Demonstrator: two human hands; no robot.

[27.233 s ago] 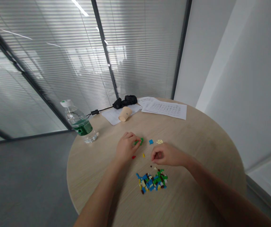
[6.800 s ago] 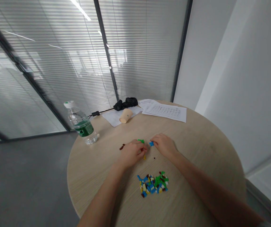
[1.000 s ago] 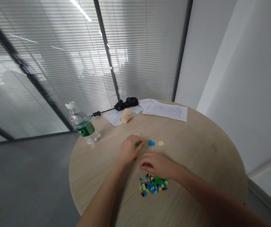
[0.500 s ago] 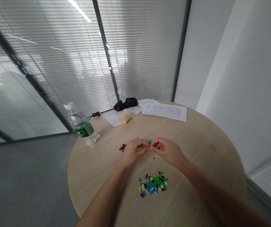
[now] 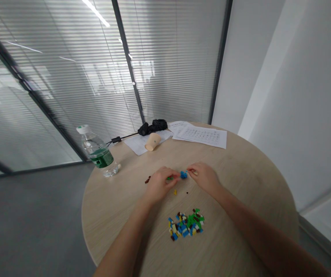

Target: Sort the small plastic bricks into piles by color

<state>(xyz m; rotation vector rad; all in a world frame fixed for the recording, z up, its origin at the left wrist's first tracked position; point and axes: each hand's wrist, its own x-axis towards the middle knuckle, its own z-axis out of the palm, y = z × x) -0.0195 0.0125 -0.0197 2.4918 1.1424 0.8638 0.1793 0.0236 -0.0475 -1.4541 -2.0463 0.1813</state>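
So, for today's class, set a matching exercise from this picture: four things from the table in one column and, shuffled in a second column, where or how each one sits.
Column 1
1. Plastic water bottle
2. Tan paper cup
3. Heap of small plastic bricks
4. Blue brick

Column 2
A. Between the left hand and the right hand
B. Lying on its side on a white sheet of paper
C. Standing upright near the edge of the round table
D. Closer to the person than either hand

Pairs: 1-C, 2-B, 3-D, 4-A
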